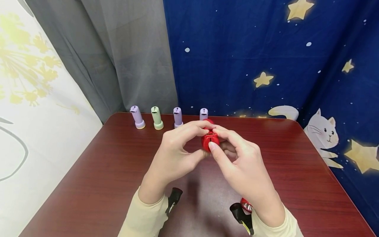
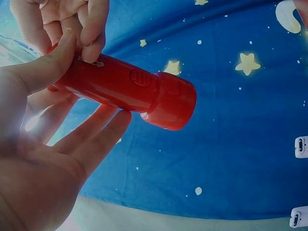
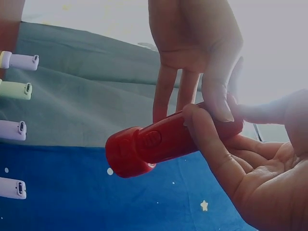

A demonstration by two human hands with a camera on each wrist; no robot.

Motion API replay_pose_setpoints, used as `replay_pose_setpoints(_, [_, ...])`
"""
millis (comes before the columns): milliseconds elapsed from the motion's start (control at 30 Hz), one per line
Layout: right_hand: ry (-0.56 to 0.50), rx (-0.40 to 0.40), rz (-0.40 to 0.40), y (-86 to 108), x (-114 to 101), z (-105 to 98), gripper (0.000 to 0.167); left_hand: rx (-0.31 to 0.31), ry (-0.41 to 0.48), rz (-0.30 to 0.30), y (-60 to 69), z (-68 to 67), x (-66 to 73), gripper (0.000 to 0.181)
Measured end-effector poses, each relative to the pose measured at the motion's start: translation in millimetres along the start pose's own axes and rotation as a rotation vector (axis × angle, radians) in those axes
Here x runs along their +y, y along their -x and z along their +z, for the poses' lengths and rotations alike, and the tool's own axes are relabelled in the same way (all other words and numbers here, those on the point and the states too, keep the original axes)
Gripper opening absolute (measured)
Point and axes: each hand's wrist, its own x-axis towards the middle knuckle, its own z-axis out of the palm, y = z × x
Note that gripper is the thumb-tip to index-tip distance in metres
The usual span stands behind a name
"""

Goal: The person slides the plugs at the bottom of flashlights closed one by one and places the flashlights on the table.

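head view: left hand [image 1: 175, 154] and right hand [image 1: 245, 162] angle inward, both pinching a red flashlight [image 1: 206, 141].

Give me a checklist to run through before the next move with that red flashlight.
1. Red flashlight held by both left hand and right hand: ok.
2. Flashlight raised off the tabletop: ok.
3. Ribbed side button free of fingers: ok.
4. Lamp on or off: cannot tell; the lens faces away.
5. Green flashlight in the back row standing upright: ok.
6. Second red item by the right sleeve fully visible: not ok, partly hidden.
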Motion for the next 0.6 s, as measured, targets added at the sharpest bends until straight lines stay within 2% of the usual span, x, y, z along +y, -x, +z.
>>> replay_pose_setpoints(300, [0.006, -0.001, 0.005, -0.5, -0.1, -0.3, 0.028, -0.008, 0.006, -0.008, -0.2, -1.0, 1.2, 0.03])
replay_pose_setpoints(600, [-0.055, -0.045, 0.044, -2.1, 0.3, -0.7, 0.029, -0.004, 0.021, -0.007, 0.4, -6.0, 0.9, 0.037])
